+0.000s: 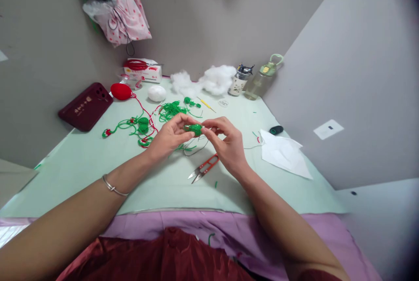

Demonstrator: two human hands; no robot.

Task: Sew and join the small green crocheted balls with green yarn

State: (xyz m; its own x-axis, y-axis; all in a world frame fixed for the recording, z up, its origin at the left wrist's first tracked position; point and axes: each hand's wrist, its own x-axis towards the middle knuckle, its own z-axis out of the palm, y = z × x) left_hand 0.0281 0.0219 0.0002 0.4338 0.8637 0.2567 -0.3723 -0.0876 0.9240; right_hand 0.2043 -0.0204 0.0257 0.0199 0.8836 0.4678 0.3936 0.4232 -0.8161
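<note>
Between my two hands, above the middle of the table, is a small green crocheted piece (195, 129). My left hand (168, 136) grips it from the left with thumb and fingers. With thumb and forefinger pinched, my right hand (227, 141) meets its right end; whether a needle is also in that pinch is too small to tell. A thin dark thread (196, 153) loops on the table below the piece. Orange-handled thread snips (205, 167) lie under my right hand, blades apart. Loose green yarn (172, 110) is heaped just behind my left hand.
Red yarn (121, 91), a white ball (157, 94) and crocheted bits (143, 125) lie left. Behind are stuffing (218, 79), a yellow crochet hook (206, 105), a pen cup (238, 83) and a bottle (262, 81). A phone (87, 106) leans left; white sheets (284, 154) lie right.
</note>
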